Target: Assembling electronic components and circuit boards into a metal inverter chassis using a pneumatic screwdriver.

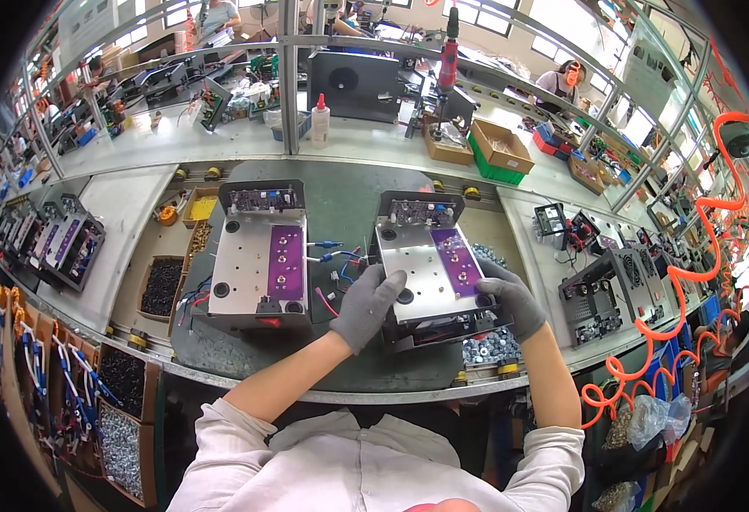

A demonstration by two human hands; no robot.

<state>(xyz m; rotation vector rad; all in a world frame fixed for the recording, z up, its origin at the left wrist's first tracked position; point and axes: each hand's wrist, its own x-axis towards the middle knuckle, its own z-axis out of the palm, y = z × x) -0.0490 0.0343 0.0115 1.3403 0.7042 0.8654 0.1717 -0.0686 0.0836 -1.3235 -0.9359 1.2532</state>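
Note:
Two grey metal chassis units lie on the dark green mat. Each carries a purple circuit board and a dark board at its far end. My left hand, in a grey glove, grips the near left corner of the right unit. On that unit's near right corner is my right hand, also gloved. The unit's near end is tilted up off the mat. The left unit lies flat, untouched, with blue and red wires trailing from its right side.
A tray of black screws and a yellow bin sit left of the mat. Silver nuts lie by the right unit. More units stand at far left and right. An orange coiled hose hangs at right. Cardboard boxes sit behind.

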